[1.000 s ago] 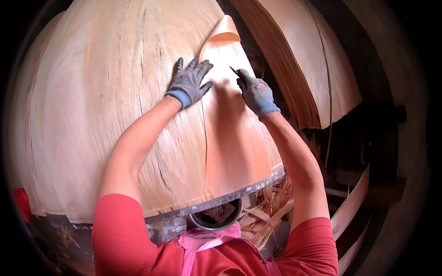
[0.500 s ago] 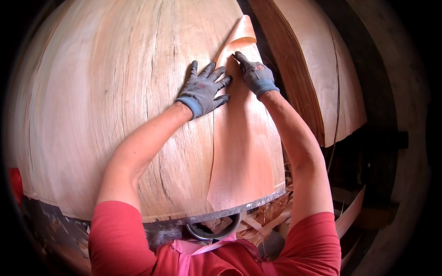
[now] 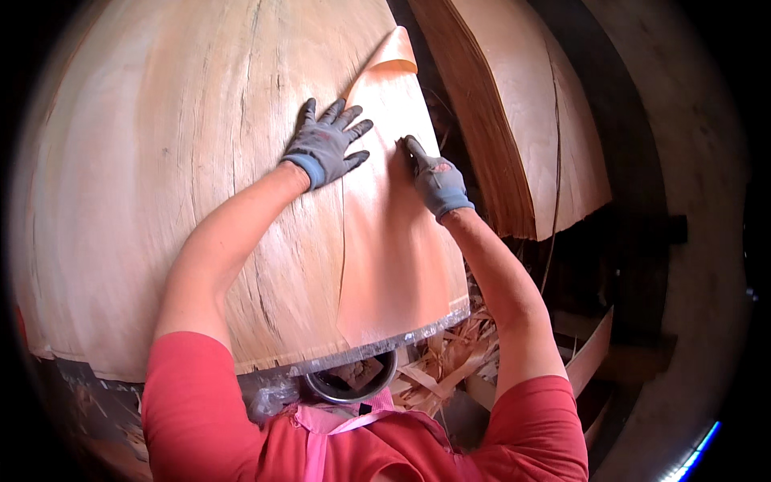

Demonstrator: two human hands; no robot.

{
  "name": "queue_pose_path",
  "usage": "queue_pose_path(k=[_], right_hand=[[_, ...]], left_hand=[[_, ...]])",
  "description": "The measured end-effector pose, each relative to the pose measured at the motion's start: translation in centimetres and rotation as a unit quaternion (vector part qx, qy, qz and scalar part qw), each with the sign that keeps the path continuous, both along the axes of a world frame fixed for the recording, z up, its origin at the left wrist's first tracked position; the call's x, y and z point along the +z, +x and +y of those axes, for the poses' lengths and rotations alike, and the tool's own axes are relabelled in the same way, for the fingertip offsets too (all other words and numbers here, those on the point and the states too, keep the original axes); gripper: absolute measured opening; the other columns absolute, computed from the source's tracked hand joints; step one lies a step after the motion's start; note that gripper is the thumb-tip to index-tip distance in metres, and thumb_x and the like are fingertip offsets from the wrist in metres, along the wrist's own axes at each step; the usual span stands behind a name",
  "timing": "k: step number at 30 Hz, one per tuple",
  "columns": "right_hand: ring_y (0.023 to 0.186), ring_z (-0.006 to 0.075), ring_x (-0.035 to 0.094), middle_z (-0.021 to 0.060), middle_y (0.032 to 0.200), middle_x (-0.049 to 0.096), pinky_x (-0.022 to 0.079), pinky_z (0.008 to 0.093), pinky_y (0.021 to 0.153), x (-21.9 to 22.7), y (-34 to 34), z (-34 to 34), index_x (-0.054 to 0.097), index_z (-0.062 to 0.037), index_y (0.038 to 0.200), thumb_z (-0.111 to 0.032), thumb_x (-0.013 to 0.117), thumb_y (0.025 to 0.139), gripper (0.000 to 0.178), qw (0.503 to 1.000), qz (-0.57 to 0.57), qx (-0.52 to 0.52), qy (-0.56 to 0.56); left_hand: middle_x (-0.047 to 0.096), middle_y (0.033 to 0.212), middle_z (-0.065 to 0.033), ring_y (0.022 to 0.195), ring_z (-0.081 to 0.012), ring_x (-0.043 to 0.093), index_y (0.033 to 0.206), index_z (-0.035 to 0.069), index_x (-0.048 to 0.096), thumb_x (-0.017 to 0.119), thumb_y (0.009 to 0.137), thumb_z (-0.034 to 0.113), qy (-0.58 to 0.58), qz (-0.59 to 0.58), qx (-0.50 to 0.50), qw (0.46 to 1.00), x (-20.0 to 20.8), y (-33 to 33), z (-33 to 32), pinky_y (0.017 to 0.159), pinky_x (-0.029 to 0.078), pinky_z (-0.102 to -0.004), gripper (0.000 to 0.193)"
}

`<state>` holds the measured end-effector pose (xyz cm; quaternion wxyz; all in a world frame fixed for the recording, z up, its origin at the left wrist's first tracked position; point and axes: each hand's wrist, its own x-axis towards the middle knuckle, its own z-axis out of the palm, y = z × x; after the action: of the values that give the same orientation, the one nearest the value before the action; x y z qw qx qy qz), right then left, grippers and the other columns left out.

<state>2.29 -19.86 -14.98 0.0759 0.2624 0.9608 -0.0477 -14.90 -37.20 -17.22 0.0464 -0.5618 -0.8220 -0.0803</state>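
Note:
A wide sheet of pale wood veneer [image 3: 193, 185] with dark cracks spreads before me. On its right side lies a narrower, pinkish veneer strip [image 3: 393, 289], its far end curled up into a cone. My left hand [image 3: 328, 143], in a grey glove with dark fingertips, lies flat with fingers spread across the strip's left edge. On the strip, to the right, my gloved right hand [image 3: 438, 178] is closed with its index finger pointing forward. Something small and dark shows at its fingertip; what it is cannot be made out.
A thick stack of veneer sheets [image 3: 514, 153] stands to the right, past a dark gap. Below the near edge are a round dark bowl [image 3: 353, 381] and curled wood scraps [image 3: 442, 361]. Another veneer piece [image 3: 590, 353] leans at lower right.
My right hand has drawn back toward me along the strip. The left hand stays spread on the veneer. The whole view has shifted, so everything sits farther left.

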Motion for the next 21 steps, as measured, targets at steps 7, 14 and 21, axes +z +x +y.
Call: queue_pose_path(k=[7,14,21], right_hand=[[0.068,0.0388,0.064,0.0231,0.079,0.064,0.049,0.0483,0.060,0.0,7.8,-4.4,0.046,-0.0289,0.140,-0.014,0.042,0.097,0.046,0.999,0.027,-0.045,0.003],[0.062,0.0407,0.063,0.0227,0.072,0.063,0.049,0.0505,0.057,0.3,18.3,-9.5,0.043,-0.0259,0.141,-0.013,0.050,0.093,0.051,0.997,0.026,-0.071,-0.019],[0.077,0.0368,0.068,0.0201,0.090,0.068,0.052,0.0481,0.070,9.0,30.1,-11.2,0.045,-0.0238,0.140,-0.014,0.049,0.093,0.048,0.974,-0.182,-0.106,-0.090]], left_hand=[[0.033,0.154,-0.0036,0.144,-0.0249,0.026,0.147,0.026,0.037,0.042,0.096,0.052,-0.020,0.014,0.008,1.000,0.4,0.2,-0.1,0.114,0.013,-0.0588,0.058],[0.030,0.156,-0.0024,0.146,-0.0241,0.023,0.148,0.028,0.035,0.039,0.097,0.053,-0.036,0.004,0.010,0.999,1.0,0.5,0.1,0.115,0.011,-0.0584,0.058],[0.031,0.156,-0.0036,0.145,-0.0247,0.023,0.152,0.027,0.025,0.041,0.095,0.055,-0.033,-0.001,0.016,0.999,1.0,0.4,-0.2,0.116,0.011,-0.0563,0.065]])
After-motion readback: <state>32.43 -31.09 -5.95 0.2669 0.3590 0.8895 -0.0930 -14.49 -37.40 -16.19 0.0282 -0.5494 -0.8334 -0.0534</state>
